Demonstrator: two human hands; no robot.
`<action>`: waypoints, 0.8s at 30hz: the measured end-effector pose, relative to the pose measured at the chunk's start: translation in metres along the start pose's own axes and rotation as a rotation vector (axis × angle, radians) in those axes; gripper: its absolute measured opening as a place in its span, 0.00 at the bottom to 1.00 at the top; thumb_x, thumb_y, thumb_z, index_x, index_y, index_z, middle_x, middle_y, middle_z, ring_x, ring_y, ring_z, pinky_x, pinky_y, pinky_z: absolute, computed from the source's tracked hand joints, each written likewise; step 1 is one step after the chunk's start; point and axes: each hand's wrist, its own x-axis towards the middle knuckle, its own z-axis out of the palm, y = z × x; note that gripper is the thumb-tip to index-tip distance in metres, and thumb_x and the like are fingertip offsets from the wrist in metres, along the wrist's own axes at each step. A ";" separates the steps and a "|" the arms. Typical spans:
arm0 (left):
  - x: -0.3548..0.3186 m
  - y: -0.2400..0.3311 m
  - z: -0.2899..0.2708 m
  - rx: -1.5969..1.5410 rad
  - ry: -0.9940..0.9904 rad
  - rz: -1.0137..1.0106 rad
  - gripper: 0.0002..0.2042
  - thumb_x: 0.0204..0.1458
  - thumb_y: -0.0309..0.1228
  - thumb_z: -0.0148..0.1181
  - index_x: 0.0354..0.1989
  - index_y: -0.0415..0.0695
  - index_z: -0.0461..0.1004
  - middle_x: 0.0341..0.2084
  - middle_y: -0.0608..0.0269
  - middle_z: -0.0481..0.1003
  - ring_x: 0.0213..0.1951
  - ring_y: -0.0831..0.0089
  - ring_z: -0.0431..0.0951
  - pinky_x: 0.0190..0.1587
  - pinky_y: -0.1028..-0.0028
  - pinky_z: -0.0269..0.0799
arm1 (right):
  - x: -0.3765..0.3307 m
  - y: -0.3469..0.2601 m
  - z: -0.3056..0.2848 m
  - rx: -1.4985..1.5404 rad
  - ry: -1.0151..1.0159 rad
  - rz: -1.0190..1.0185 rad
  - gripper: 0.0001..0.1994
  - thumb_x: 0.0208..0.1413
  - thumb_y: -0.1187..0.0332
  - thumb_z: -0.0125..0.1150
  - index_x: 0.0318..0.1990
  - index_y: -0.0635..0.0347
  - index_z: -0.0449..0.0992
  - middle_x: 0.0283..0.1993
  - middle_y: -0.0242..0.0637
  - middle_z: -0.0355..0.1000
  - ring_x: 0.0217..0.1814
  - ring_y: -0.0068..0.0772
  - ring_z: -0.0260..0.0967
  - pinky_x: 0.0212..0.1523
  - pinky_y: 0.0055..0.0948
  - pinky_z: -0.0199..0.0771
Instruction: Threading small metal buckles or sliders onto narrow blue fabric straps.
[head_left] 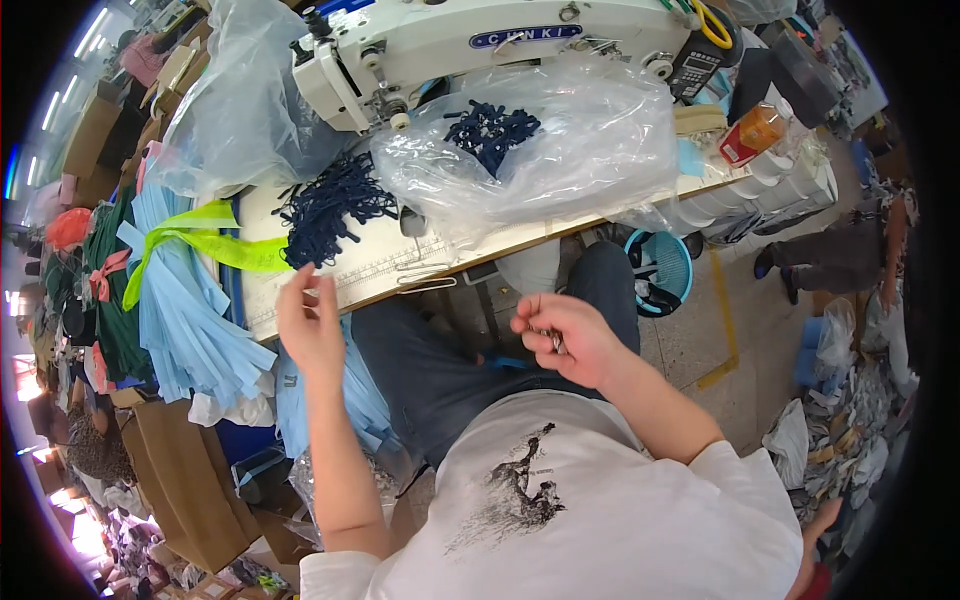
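The left hand [310,325] is raised at the front edge of the table [400,262], just below a pile of dark blue strips [330,205]. Its fingers are loosely curled, and I cannot tell if they pinch anything. The strips are thin, soft and tangled, lying near the table's left end. The right hand [562,338] is over the lap, in front of the table edge. Its fingers are closed on a small shiny metal tool [556,343]. A crinkly clear bag [560,150] with more blue strips sits on the table under the white sewing machine [470,45]. Light blue cloth [185,300] with a yellow band [215,240] hangs off the left end.
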 end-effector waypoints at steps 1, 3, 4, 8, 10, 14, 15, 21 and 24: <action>0.012 0.000 -0.004 0.128 -0.022 0.054 0.12 0.51 0.29 0.63 0.43 0.39 0.75 0.31 0.62 0.74 0.30 0.75 0.72 0.31 0.77 0.66 | -0.002 0.006 -0.002 -0.018 0.044 0.020 0.06 0.56 0.76 0.46 0.40 0.63 0.67 0.35 0.36 0.67 0.22 0.17 0.56 0.14 0.16 0.49; 0.023 -0.003 -0.006 0.262 -0.049 0.106 0.12 0.49 0.29 0.64 0.41 0.40 0.76 0.31 0.61 0.73 0.31 0.72 0.72 0.32 0.74 0.67 | -0.008 0.012 -0.001 -0.054 0.050 0.010 0.05 0.59 0.75 0.46 0.41 0.63 0.67 0.35 0.37 0.68 0.22 0.16 0.56 0.14 0.15 0.50; 0.028 -0.007 -0.004 0.317 -0.093 0.169 0.11 0.48 0.29 0.64 0.40 0.40 0.76 0.31 0.59 0.72 0.32 0.68 0.72 0.34 0.71 0.67 | -0.011 0.011 0.001 -0.092 0.058 -0.009 0.05 0.61 0.73 0.47 0.41 0.64 0.67 0.36 0.38 0.68 0.23 0.16 0.56 0.14 0.15 0.51; 0.029 -0.021 0.006 0.393 -0.185 0.237 0.07 0.49 0.28 0.63 0.35 0.39 0.77 0.31 0.55 0.71 0.34 0.58 0.71 0.37 0.65 0.68 | -0.017 0.010 0.000 -0.074 0.072 -0.013 0.07 0.64 0.67 0.48 0.41 0.62 0.68 0.35 0.36 0.67 0.22 0.14 0.55 0.14 0.14 0.50; 0.031 -0.020 0.006 0.422 -0.178 0.295 0.05 0.49 0.27 0.61 0.33 0.39 0.77 0.31 0.54 0.70 0.35 0.57 0.71 0.39 0.64 0.67 | -0.014 0.011 -0.014 -0.020 0.050 -0.040 0.10 0.65 0.60 0.48 0.39 0.56 0.69 0.33 0.33 0.68 0.20 0.14 0.52 0.12 0.11 0.47; 0.032 -0.019 0.012 0.444 -0.131 0.456 0.04 0.50 0.25 0.59 0.33 0.38 0.74 0.32 0.51 0.69 0.38 0.53 0.70 0.42 0.62 0.65 | -0.017 0.002 -0.035 0.120 0.023 -0.069 0.10 0.64 0.63 0.46 0.41 0.58 0.69 0.34 0.34 0.67 0.21 0.15 0.53 0.12 0.13 0.47; 0.032 -0.021 0.013 0.420 -0.112 0.502 0.05 0.50 0.24 0.59 0.34 0.37 0.73 0.31 0.51 0.69 0.38 0.53 0.69 0.43 0.62 0.65 | -0.021 0.001 -0.039 0.119 0.031 -0.057 0.10 0.64 0.63 0.46 0.41 0.58 0.69 0.34 0.34 0.67 0.21 0.15 0.53 0.12 0.13 0.47; 0.057 -0.017 0.012 0.006 0.016 0.238 0.08 0.58 0.30 0.55 0.36 0.36 0.72 0.39 0.56 0.76 0.39 0.71 0.72 0.43 0.74 0.66 | -0.031 -0.009 -0.034 -0.021 0.109 -0.195 0.09 0.64 0.66 0.45 0.45 0.59 0.68 0.33 0.33 0.67 0.19 0.15 0.52 0.12 0.13 0.47; 0.075 -0.023 0.014 -0.329 0.003 0.052 0.13 0.61 0.36 0.54 0.37 0.37 0.73 0.43 0.59 0.78 0.42 0.81 0.71 0.46 0.79 0.63 | -0.031 -0.010 -0.039 -0.004 0.080 -0.211 0.09 0.66 0.65 0.43 0.44 0.58 0.68 0.32 0.31 0.66 0.19 0.14 0.52 0.11 0.12 0.47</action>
